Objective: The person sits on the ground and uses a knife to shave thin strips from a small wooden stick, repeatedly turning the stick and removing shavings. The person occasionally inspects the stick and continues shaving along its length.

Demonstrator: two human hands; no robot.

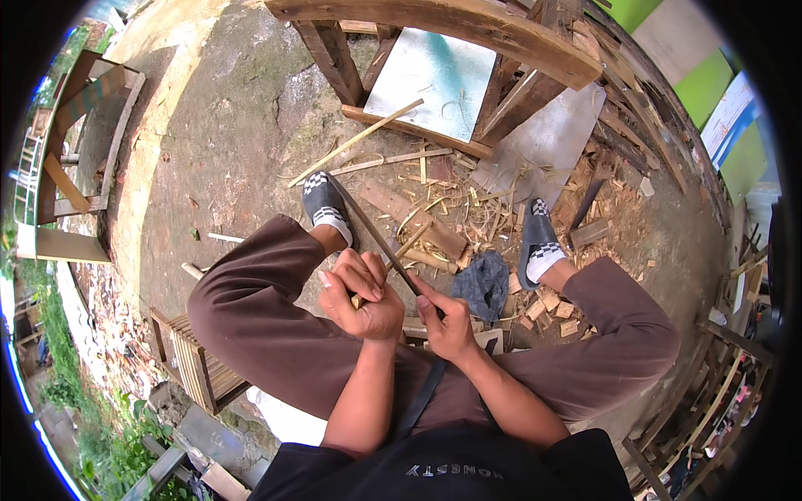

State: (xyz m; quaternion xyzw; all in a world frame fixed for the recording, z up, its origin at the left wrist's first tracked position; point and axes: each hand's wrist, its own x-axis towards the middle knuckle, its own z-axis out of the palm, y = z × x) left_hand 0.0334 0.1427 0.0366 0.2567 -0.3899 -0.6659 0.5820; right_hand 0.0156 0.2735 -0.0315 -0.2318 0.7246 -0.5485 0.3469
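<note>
Above the floor (225, 134), a thin wooden stick (413, 240) is gripped within the curled fingers of the left hand (366, 294); just beside, a long dark blade (368, 220) is pinched between the thumb and fingers of the right hand (449, 321).

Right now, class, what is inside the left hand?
The left hand closes around a thin wooden stick; parts show on either side. The stretch inside is covered by the fingers.
</note>
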